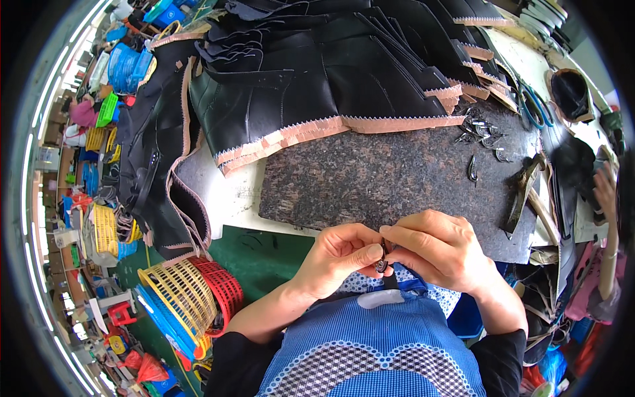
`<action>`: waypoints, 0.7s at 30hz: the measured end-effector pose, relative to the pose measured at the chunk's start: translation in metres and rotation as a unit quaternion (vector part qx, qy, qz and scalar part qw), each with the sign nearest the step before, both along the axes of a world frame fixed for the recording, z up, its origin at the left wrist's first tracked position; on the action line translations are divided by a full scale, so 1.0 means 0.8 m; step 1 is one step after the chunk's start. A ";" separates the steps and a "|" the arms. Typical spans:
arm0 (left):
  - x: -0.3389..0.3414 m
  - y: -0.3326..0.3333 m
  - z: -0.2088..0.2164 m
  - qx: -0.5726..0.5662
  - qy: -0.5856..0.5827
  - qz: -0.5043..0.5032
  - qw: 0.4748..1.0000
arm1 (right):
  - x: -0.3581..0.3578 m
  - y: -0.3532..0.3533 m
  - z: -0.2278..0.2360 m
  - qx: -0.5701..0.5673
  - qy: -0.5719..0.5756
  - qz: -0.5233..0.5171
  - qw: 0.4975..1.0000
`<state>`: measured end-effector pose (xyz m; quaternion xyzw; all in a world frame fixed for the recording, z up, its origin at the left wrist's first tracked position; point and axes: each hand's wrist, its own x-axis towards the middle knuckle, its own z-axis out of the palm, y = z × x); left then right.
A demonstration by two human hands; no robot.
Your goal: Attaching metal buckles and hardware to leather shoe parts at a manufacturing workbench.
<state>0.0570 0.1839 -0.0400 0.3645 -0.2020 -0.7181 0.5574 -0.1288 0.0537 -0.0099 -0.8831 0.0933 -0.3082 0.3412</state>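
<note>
Close in front of my apron, both hands meet around a small dark shiny metal piece (381,265) that looks like a zipper pull. My left hand (342,257) is closed, thumb and forefinger pinching the piece. From the other side, my right hand (438,247) pinches its upper part with bent fingers; their tips partly hide it. Beyond the hands lies a dark speckled stone slab (357,178). Several similar dark pulls (486,132) lie piled at its far right, and a single pull (472,169) lies apart, nearer to me.
Black leather pieces (291,92) with zigzag-edged tan borders are heaped across the far side. More leather (149,165) hangs at the left. Blue-handled scissors (534,107) lie at the right. Yellow (182,291) and red baskets (218,288) stand lower left. Another person's hand (604,192) shows far right.
</note>
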 end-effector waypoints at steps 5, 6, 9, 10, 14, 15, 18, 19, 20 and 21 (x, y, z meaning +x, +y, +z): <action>-0.004 0.002 0.000 0.018 0.038 0.014 0.999 | -0.003 0.000 -0.007 0.065 -0.016 0.000 0.998; -0.004 0.002 0.000 0.020 0.040 0.006 0.999 | -0.004 0.000 -0.008 0.100 -0.018 0.000 0.995; -0.005 0.002 -0.002 0.014 0.051 -0.005 0.999 | -0.002 0.002 -0.015 0.157 -0.034 0.000 0.987; -0.006 0.002 -0.002 0.006 0.059 -0.011 0.998 | -0.001 0.003 -0.018 0.157 -0.032 0.004 0.987; -0.010 0.002 -0.005 0.004 0.056 0.029 0.998 | 0.003 0.008 -0.031 0.318 -0.071 -0.018 0.945; -0.011 0.002 -0.006 0.012 0.038 0.058 0.998 | 0.002 0.012 -0.033 0.379 -0.076 -0.044 0.921; -0.010 0.004 -0.012 -0.003 0.021 0.101 0.995 | -0.008 0.013 -0.035 0.306 -0.126 -0.023 0.943; -0.010 0.004 -0.013 -0.001 0.007 0.123 0.992 | -0.009 0.013 -0.025 0.203 -0.068 -0.021 0.977; -0.013 0.004 -0.014 -0.007 -0.007 0.131 0.991 | 0.000 0.019 -0.022 0.157 -0.062 -0.028 0.985; -0.016 0.004 -0.014 -0.007 -0.004 0.131 0.991 | 0.005 0.025 -0.019 0.119 -0.057 -0.055 0.990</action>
